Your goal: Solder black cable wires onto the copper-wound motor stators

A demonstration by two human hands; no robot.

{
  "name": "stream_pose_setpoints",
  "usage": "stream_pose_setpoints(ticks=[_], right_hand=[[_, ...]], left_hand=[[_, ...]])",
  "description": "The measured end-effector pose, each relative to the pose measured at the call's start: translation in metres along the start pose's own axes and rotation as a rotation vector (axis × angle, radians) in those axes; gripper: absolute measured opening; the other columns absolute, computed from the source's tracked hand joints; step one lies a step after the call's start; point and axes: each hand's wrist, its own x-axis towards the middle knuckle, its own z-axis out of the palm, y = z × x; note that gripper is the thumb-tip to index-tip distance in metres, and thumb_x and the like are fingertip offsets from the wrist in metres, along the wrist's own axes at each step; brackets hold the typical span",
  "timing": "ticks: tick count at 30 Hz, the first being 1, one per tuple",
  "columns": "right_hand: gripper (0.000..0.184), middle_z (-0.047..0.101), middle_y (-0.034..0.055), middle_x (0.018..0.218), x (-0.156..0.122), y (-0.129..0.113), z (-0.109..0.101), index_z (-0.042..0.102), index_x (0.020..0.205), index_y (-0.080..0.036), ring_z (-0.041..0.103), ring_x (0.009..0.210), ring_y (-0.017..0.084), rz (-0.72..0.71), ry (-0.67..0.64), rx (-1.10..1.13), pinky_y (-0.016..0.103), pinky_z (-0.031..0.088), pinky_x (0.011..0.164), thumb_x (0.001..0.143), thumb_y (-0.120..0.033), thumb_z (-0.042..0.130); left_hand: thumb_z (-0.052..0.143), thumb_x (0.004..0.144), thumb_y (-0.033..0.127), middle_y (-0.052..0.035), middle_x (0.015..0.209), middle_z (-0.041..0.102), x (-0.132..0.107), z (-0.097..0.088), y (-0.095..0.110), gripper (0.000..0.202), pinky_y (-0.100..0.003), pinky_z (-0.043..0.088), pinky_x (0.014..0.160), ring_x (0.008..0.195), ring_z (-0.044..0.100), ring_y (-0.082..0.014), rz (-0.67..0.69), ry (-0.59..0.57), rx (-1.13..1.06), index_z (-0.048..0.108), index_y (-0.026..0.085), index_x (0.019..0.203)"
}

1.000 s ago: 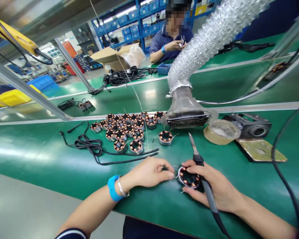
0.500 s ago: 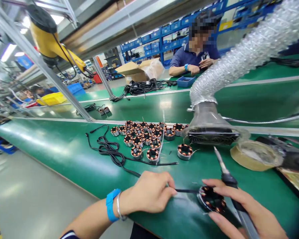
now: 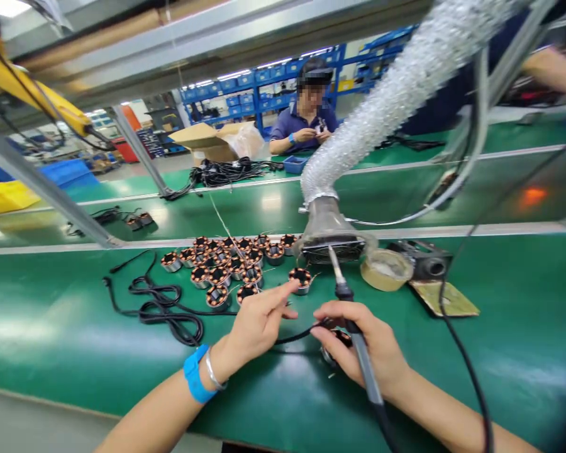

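Observation:
My right hand (image 3: 380, 343) is closed around a soldering iron (image 3: 364, 362), its tip pointing up and away from me. Between thumb and fingertips the same hand also pinches a black cable (image 3: 295, 338). Partly hidden behind those fingers, a copper-wound motor stator (image 3: 329, 357) sits low over the bench. To the left, my left hand (image 3: 261, 321) is open with fingers stretched out, above the cable and holding nothing. Just beyond its fingertips stands a single stator (image 3: 302, 286), and several more stators (image 3: 217, 297) are grouped behind the hand.
A fume extractor (image 3: 332, 248) with a silver duct (image 3: 358, 119) stands behind the iron. Right of it are a tape roll (image 3: 387, 270), a dark metal holder (image 3: 424, 259) and a yellowish pad (image 3: 446, 297). A coiled black cable (image 3: 170, 314) lies left. A co-worker (image 3: 304, 123) sits across the bench.
My left hand has let go of the cable and its fingers have straightened. My right hand has shifted from the stator's rim to pinch the cable. The view has swung right.

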Motion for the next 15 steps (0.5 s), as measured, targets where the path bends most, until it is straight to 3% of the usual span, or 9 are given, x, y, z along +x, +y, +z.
stream_pose_setpoints(ticks=[3, 6, 9, 12, 15], right_hand=[[0.029, 0.068, 0.0019, 0.089, -0.005, 0.001, 0.005, 0.055, 0.11, -0.022, 0.067, 0.067, 0.012, 0.025, 0.025, 0.014, 0.022, 0.059, 0.065, 0.085, -0.017, 0.068], [0.027, 0.069, 0.0019, 0.088, -0.009, 0.001, 0.007, 0.056, 0.109, -0.022, 0.067, 0.068, 0.013, 0.005, 0.059, 0.014, 0.022, 0.058, 0.063, 0.085, -0.015, 0.068], [0.026, 0.07, 0.0017, 0.086, -0.009, 0.001, 0.006, 0.056, 0.107, -0.023, 0.066, 0.067, 0.013, -0.023, 0.044, 0.014, 0.023, 0.057, 0.062, 0.085, -0.015, 0.068], [0.025, 0.067, 0.0013, 0.084, -0.009, 0.001, 0.004, 0.055, 0.107, -0.023, 0.064, 0.066, 0.013, 0.03, -0.001, 0.069, 0.024, 0.056, 0.062, 0.085, -0.012, 0.063], [0.023, 0.063, -0.001, 0.079, -0.009, -0.002, 0.004, 0.054, 0.104, -0.023, 0.062, 0.063, 0.011, 0.088, -0.012, 0.078, 0.022, 0.054, 0.059, 0.085, -0.011, 0.058]], left_hand=[[0.033, 0.102, 0.032, -0.0055, 0.091, 0.076, -0.001, 0.011, 0.005, 0.039, -0.029, 0.054, 0.077, 0.075, 0.072, -0.0155, -0.114, -0.045, -0.056, 0.051, 0.018, 0.134], [0.029, 0.103, 0.041, -0.0034, 0.078, 0.07, -0.007, 0.021, 0.011, 0.04, -0.028, 0.049, 0.075, 0.075, 0.065, -0.0161, -0.191, -0.182, -0.097, 0.062, 0.017, 0.105], [0.029, 0.102, 0.049, 0.0016, 0.063, 0.052, -0.013, 0.028, 0.009, 0.047, -0.024, 0.038, 0.058, 0.059, 0.048, -0.0115, -0.289, -0.3, -0.263, 0.052, 0.017, 0.076], [0.029, 0.1, 0.054, 0.0063, 0.057, 0.035, -0.018, 0.031, 0.001, 0.047, -0.023, 0.026, 0.051, 0.053, 0.031, -0.0098, -0.344, -0.323, -0.398, 0.047, 0.018, 0.077], [0.034, 0.1, 0.053, 0.0054, 0.063, 0.039, -0.022, 0.034, -0.004, 0.042, -0.024, 0.029, 0.055, 0.058, 0.033, -0.0101, -0.326, -0.343, -0.407, 0.051, 0.016, 0.09]])
